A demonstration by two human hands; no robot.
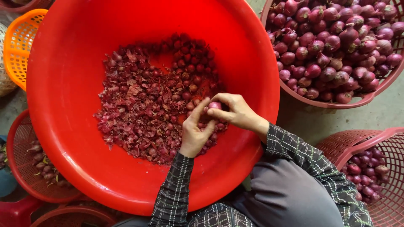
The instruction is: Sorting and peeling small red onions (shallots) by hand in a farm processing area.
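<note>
Red plastic basin (63, 84), wide and round, directly below the head camera, holding a heap of dry purple skins (130, 113) on its left half and a cluster of small peeled shallots (189, 63) toward its upper middle. Single shallot (215, 105) pinched over the basin's lower centre, between the fingertips of both hands: left hand (194, 132) rising from below with thumb and forefinger closed on the bulb's left side, right hand (236, 112) coming in from the right with fingers curled onto its top and right side. Both grips pressed together on the same bulb, neither spread. For clean peeling, judged from this posture: steady hold with the left grip, loose outer skin caught at the tip with a right fingernail and drawn down in strips, light pressure only, since a bulb this small bruises and slips easily. Work best kept low over the heap, so skins drop inside the basin and not onto the floor (378, 113). Unpeeled stock in the pink basket (366, 98) at upper right, more bulbs in the red mesh basket (391, 138) at lower right, rootier ones in another red basket (21, 138) at left, orange basket (19, 46) at upper left.
</note>
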